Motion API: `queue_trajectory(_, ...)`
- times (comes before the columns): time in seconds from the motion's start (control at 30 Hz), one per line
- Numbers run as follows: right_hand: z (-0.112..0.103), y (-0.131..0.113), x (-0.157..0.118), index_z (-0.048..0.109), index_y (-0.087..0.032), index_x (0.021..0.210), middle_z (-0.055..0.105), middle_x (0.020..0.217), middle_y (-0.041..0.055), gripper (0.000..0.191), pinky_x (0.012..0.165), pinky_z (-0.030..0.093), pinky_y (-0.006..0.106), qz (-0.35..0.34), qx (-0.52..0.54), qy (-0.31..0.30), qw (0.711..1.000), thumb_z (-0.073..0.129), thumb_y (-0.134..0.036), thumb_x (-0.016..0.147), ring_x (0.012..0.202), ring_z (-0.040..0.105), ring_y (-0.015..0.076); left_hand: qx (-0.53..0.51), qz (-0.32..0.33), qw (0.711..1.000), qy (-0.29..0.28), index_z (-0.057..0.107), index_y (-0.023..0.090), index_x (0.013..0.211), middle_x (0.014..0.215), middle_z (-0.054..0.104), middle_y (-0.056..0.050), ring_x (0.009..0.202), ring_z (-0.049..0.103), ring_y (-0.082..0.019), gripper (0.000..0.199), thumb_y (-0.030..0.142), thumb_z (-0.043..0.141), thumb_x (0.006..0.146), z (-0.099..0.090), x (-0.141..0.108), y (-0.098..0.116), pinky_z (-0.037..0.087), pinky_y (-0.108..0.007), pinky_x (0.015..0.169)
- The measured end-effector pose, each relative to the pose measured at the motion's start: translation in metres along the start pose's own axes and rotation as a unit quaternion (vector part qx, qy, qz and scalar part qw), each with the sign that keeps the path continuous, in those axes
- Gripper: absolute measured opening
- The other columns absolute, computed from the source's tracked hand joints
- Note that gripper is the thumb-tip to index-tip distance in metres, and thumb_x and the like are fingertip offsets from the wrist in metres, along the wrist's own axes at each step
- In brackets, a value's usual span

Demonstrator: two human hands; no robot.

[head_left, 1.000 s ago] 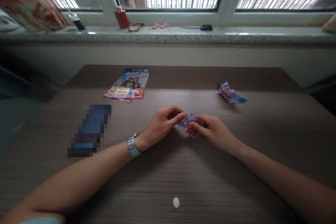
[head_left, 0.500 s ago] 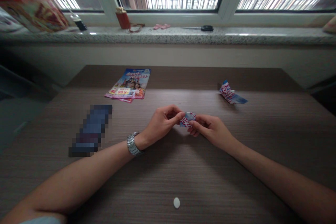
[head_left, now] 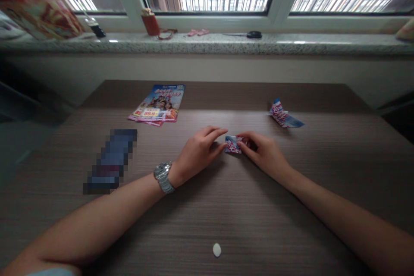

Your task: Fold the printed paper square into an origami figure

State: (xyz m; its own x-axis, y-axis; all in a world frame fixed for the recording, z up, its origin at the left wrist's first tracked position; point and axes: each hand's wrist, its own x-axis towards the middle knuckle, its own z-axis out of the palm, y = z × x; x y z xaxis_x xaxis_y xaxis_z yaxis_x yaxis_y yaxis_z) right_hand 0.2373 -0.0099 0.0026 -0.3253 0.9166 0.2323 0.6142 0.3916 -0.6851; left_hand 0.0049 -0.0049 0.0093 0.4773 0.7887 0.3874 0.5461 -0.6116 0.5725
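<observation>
Between my hands is a small folded piece of printed paper (head_left: 233,144), blue, white and pink-red. My right hand (head_left: 265,153) pinches its right side between thumb and fingers. At the paper's left edge, my left hand (head_left: 199,154) has its thumb and forefinger apart, with the thumb tip near or touching the corner. A metal watch (head_left: 164,177) circles my left wrist. Farther right on the table lies a folded paper figure (head_left: 282,114) with a similar print and a pointed blue end.
Printed flyers (head_left: 161,102) lie at the back left of the table (head_left: 200,207). A pixelated dark object (head_left: 111,161) is at the left. A small white oval object (head_left: 217,249) lies near the front. Scissors (head_left: 254,34) and a red container (head_left: 150,23) stand on the windowsill.
My left fingers have opened and let go of the paper. My right hand still holds it, now turned a little and shifted slightly right and away from me.
</observation>
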Motion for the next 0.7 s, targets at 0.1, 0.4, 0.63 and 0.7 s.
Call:
queue_trajectory(0.1,0.0,0.007,0.005,0.071,-0.02,0.104,0.066,0.084,0.006,0.019,0.075,0.048,0.034,-0.04,-0.049,0.015,0.998,0.06,-0.031,0.094,0.082,0.063,0.0222,0.069,0.072,0.994,-0.048,0.056,0.021,0.137,0.134,0.062,-0.012,0.122,0.06,-0.024,0.037,0.029,0.053,0.1,0.0,-0.002,0.002,0.05,-0.043,0.105)
queue_trajectory(0.4,0.003,0.022,0.008,0.072,-0.017,0.111,0.066,0.099,0.0125,0.025,0.084,0.052,0.041,-0.094,-0.129,0.027,0.987,0.06,-0.033,0.096,0.095,0.061,0.0271,0.156,0.107,0.971,-0.148,0.048,0.019,0.147,0.15,0.051,-0.015,0.141,0.046,-0.03,0.051,0.042,0.048,0.101,0.003,-0.012,0.005,0.036,-0.048,0.119)
queue_trajectory(0.63,0.003,0.015,-0.001,0.047,-0.015,0.148,0.05,0.151,0.0163,0.048,0.118,0.036,0.048,-0.163,-0.181,-0.072,0.967,0.041,-0.035,0.104,0.141,0.045,0.028,0.158,0.089,0.969,-0.17,0.044,0.022,0.15,0.157,0.042,-0.012,0.147,0.037,-0.028,0.053,0.045,0.046,0.102,0.002,-0.015,0.005,0.025,-0.049,0.124)
queue_trajectory(0.7,0.004,0.014,-0.004,0.037,-0.013,0.154,0.039,0.159,0.0162,0.055,0.122,0.03,0.05,-0.165,-0.195,-0.107,0.961,0.038,-0.039,0.105,0.148,0.035,0.0269,0.165,0.084,0.967,-0.174,0.044,0.021,0.15,0.157,0.042,-0.012,0.148,0.036,-0.028,0.054,0.046,0.045,0.102,0.002,-0.015,0.005,0.024,-0.049,0.124)
